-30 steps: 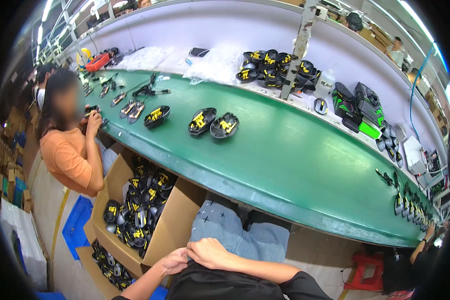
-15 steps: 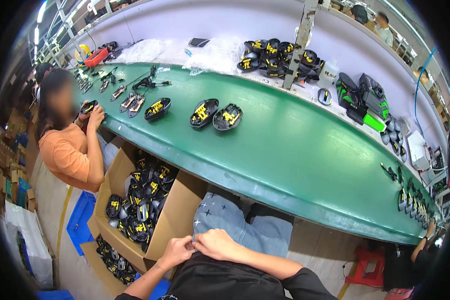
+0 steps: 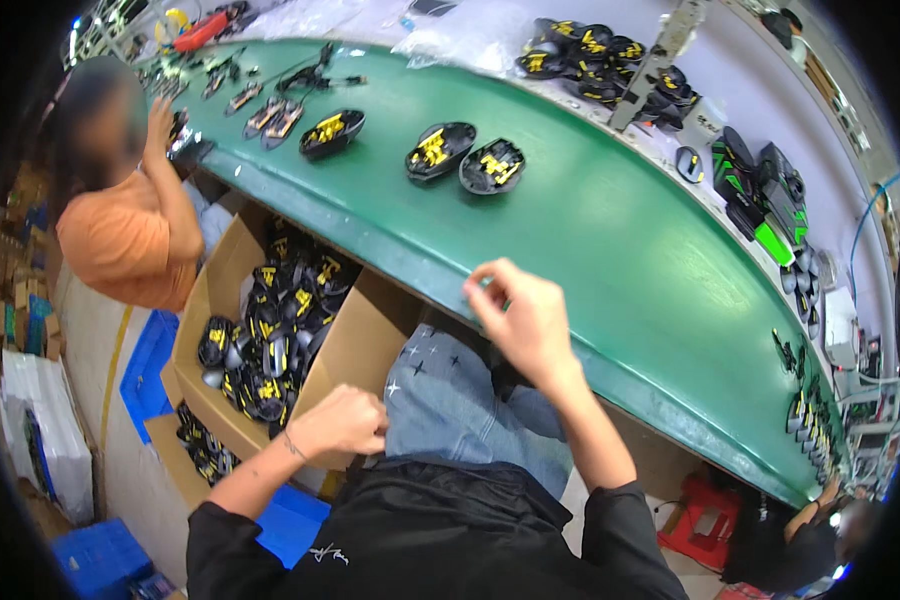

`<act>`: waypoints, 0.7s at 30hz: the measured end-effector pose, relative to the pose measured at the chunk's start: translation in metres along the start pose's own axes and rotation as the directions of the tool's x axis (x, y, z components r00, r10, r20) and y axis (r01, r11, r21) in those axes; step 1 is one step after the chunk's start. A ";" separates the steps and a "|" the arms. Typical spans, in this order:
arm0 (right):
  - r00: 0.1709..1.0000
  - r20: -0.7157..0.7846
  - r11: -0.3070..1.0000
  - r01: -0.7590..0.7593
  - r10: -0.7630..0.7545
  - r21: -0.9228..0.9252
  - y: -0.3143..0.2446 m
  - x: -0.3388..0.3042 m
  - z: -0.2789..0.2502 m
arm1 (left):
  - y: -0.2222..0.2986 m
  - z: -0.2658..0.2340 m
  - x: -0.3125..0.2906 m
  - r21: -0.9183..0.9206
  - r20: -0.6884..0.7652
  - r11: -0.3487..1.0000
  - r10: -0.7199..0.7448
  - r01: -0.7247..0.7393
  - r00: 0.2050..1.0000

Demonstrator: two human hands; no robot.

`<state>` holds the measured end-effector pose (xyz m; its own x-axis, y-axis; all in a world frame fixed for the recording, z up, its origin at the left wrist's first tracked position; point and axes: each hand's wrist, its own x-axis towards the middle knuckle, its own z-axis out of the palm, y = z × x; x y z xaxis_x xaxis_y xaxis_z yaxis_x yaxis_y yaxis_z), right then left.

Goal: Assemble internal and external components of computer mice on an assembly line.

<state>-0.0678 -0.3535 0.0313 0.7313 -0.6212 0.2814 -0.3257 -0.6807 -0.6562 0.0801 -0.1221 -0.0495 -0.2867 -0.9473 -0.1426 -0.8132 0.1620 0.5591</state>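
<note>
While the right hand (image 3: 532, 322) hovers at the near edge of the green worktop (image 3: 610, 250), its fingers bent and thumb close to the forefinger, the left hand (image 3: 344, 420) is loosely curled near the cardboard box (image 3: 358, 335) at lower left. Whether either pinches anything, I cannot tell. Two black shells with yellow parts (image 3: 493, 168) lie side by side at upper centre, a third shell (image 3: 332, 133) left of them.

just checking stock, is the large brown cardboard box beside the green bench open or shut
Open: the cardboard box is uncovered on top, showing black-and-yellow plastic shells piled inside.
</note>
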 end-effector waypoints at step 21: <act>0.962 -0.007 0.802 0.225 -0.274 -0.554 0.085 0.110 0.019 | -0.104 -0.159 0.209 0.201 -0.770 0.942 -0.017 0.267 0.638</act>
<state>-0.0036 -0.4724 -0.0070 0.7885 -0.4133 0.4554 -0.4287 -0.9004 -0.0748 0.1850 -0.3807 -0.0080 0.2210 -0.8201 0.5279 -0.9446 -0.0453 0.3250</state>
